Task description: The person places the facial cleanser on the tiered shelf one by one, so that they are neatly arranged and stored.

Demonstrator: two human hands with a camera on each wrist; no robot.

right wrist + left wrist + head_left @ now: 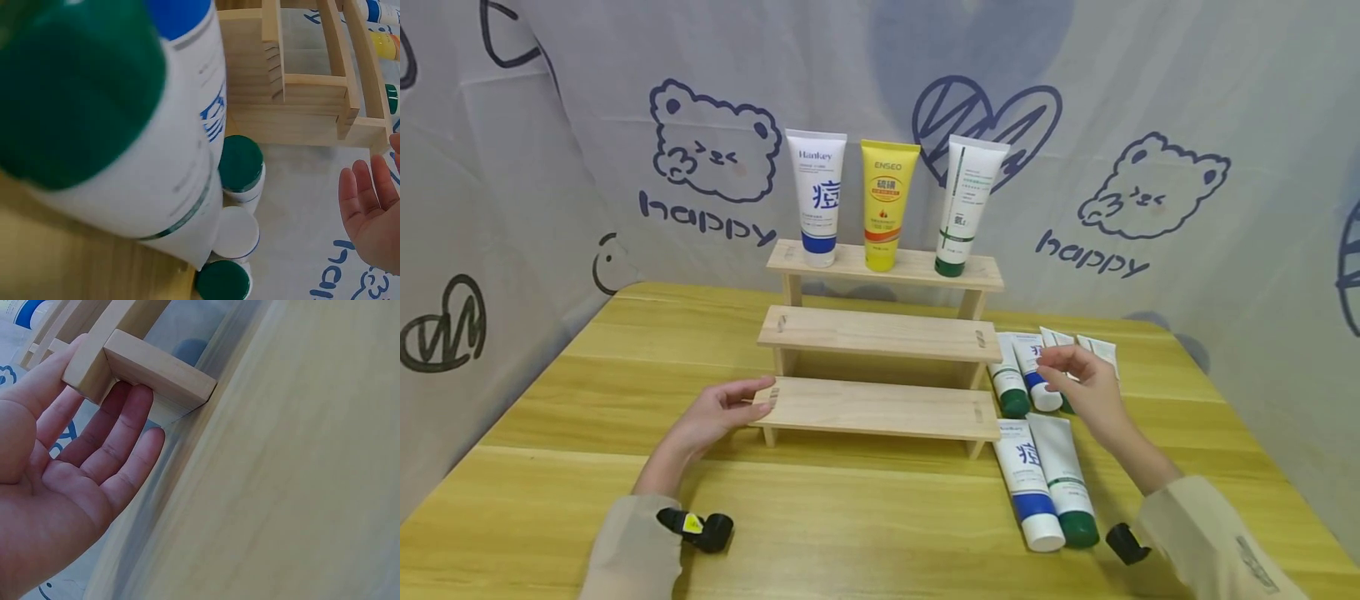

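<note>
Fingers, left: bent round the left end of the lowest shelf (880, 407) — the left hand (721, 414) grips the wooden stand (917, 265), thumb above, other fingers beneath. Fingers, right: loosely bent, holding nothing; the right hand (1090, 396) hovers right of centre, near the rear cluster of tubes (1011, 379), with no contact visible.

The cluster lies just beside the stand, partly hidden by that hand. Below it, at lower right, a blue-banded tube (1026, 483) and a green-capped tube (1067, 475) lie side by side on the worktop (850, 533). At upper centre, a white-and-blue tube (817, 192), a yellow tube (887, 200) and a white-and-green tube (970, 200) stand cap down on the top shelf. The middle shelf (872, 332) is bare.

Assessment: the step in hand appears to be picking up a lying tube. The left grip should be light — a tug could topple the standing tubes. The right fingers should pinch one tube near its firm cap, clear its neighbours and lift without brushing the stand.
</note>
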